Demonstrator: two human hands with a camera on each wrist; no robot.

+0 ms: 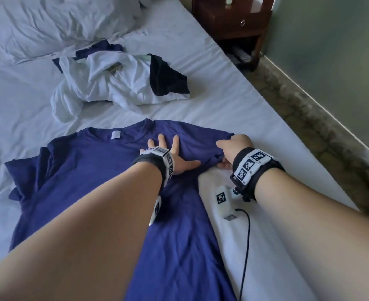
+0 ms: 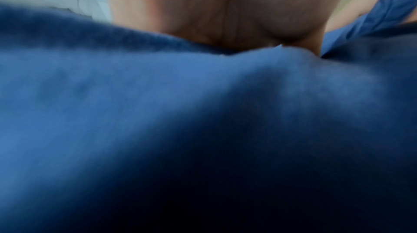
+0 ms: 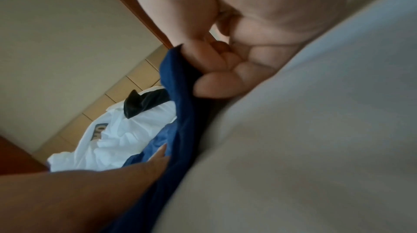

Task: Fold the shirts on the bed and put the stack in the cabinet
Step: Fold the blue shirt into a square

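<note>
White sheets cover the bed (image 1: 233, 98), which fills most of the head view, with rumpled pillows (image 1: 55, 25) at its far end. Past its right edge stand a dark wooden nightstand (image 1: 231, 25) with a ring-pull drawer, a strip of patterned floor (image 1: 305, 109) and a pale wall (image 1: 331, 40).

On the near part of the bed a blue shirt (image 1: 105, 170) lies spread flat, collar away from the person, a white label inside the neck. Its left sleeve is folded in over the body.

The left hand (image 1: 172, 155) lies flat on the shirt near the right shoulder, fingers straight and spread, pressing the cloth down. In the left wrist view the palm (image 2: 225, 14) meets blurred blue cloth (image 2: 158, 112).

The right hand (image 1: 233, 148) grips the edge of the right sleeve, fingers curled over the cloth and the thumb beneath it. The right wrist view shows the fingers (image 3: 216, 83) bunched round the blue sleeve (image 3: 178, 83), low over the sheet.

Both wrists wear black bands with black-and-white marker blocks; a cable runs from the right one across the sheet.

Farther up the bed lies a loose pile (image 1: 118, 83): a crumpled white shirt (image 1: 105, 88), a black garment (image 1: 166, 79) over its right side, and another blue one (image 1: 98, 48) behind it. The pile lies apart from the spread shirt.
</note>
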